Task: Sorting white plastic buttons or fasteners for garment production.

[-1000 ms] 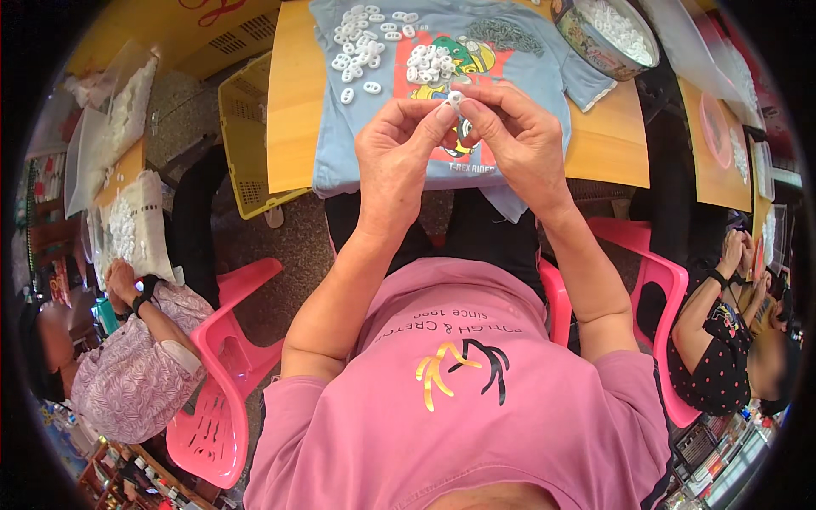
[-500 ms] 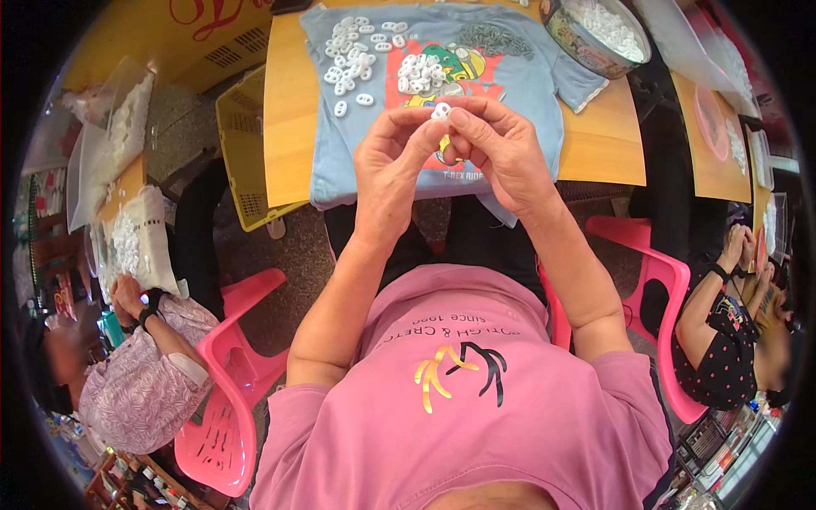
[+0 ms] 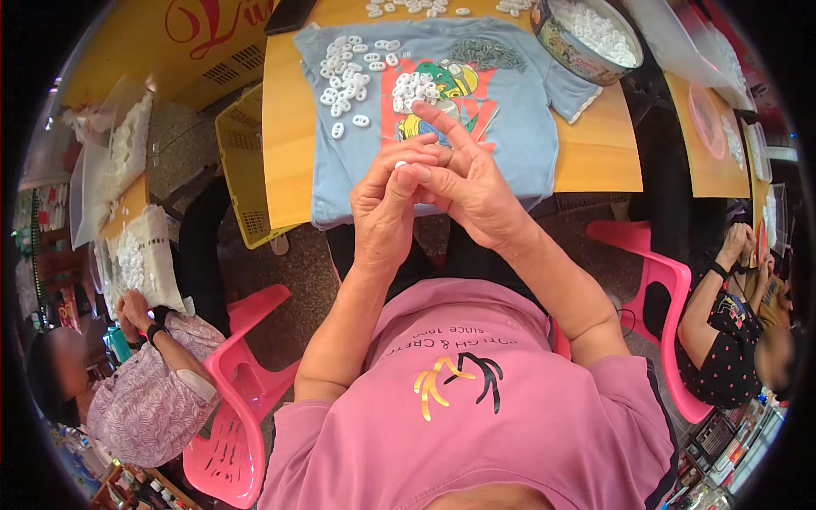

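- Looking down past a pink shirt [image 3: 476,408], two bare forearms rise from the lower edge and meet above the lap, just short of the table edge.
- The left hand [image 3: 387,212] and right hand [image 3: 472,191] press together, fingers curled and interlocked around a small white piece [image 3: 399,164].
- That piece shows only as a white speck at the left fingertips; its shape and long axis cannot be told. It sits between both hands' fingertips, the left thumb and forefinger closed on it, the right fingers closed against them with the forefinger pointing up and away.
- Just beyond the hands, a blue T-shirt [image 3: 518,127] lies spread flat on a yellow table [image 3: 285,127].
- On the T-shirt lie scattered white oval links [image 3: 348,72], each with two holes, well apart from the fingers.
- Farther right, a round tin [image 3: 586,38] holds more white pieces.
- Pink chairs [image 3: 242,374] stand at both sides, where other people sit.
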`<state>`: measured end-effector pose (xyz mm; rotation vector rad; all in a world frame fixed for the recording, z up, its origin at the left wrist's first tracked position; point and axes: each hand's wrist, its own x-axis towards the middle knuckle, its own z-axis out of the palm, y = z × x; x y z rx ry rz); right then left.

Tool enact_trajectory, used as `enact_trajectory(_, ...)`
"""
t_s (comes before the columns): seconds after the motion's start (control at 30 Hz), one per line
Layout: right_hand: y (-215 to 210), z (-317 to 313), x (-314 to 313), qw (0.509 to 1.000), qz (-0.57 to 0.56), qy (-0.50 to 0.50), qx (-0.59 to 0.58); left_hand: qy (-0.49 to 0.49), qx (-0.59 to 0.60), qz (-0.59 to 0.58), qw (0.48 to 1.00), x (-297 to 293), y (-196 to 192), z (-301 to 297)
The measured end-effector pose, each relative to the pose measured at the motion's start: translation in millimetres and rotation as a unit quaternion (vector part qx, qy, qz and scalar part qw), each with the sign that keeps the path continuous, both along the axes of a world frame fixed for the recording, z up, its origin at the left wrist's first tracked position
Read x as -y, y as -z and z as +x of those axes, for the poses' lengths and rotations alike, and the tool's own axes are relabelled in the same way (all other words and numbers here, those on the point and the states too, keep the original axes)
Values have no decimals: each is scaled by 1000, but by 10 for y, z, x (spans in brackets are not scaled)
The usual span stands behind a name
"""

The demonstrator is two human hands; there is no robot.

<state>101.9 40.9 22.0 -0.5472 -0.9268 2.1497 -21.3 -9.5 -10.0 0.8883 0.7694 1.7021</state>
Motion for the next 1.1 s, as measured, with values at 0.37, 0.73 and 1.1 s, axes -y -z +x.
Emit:
enact_trajectory(0.37,239,90,-661,840,420,140,314,-247,-197,-110,942,-19,-164,-1025)
enact_trajectory(0.73,342,-98,-902,601,645,126,455,-336,-507,-247,755,-134,575,-2234)
enact_trajectory(1.1,337,39,-915,714,534,161,423,-367,-428,-27,826,-122,-108,-1058)
